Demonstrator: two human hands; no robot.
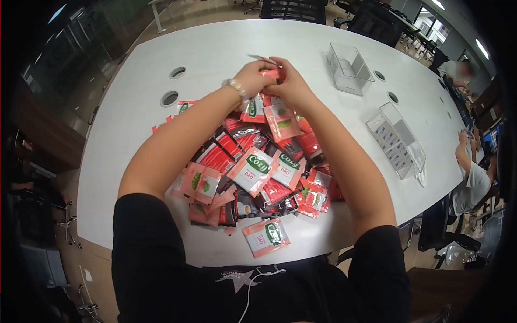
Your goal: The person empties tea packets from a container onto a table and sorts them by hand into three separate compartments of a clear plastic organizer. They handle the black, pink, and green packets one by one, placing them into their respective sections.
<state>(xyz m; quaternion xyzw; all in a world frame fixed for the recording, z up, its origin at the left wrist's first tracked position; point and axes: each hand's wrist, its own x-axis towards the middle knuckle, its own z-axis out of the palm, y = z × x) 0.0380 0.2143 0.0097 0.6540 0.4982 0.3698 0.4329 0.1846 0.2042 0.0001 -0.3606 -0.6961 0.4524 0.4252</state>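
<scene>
In the head view, the left hand (252, 79) and the right hand (293, 89) are meeting over the far edge of a loose pile of sachets (250, 169) on the white bench (291, 37). Each grip is closing narrowly around the held sachets (270, 74), which are showing red and pink between the hands; the fingers are hiding much of them, so their number is hard to tell. The left wrist is wearing a beaded bracelet (237, 89). Below the hands, the pile is spreading between the forearms, with red, black and pink sachets overlapping at many angles. One pink-and-white sachet (265, 238) is lying apart, nearer the body. Over to the right, a clear bin (347, 85) is standing beyond a second clear bin (414, 153), where blue-and-white printing (389, 141) is showing. Farther right, another person (474, 183) is sitting by the bench.
</scene>
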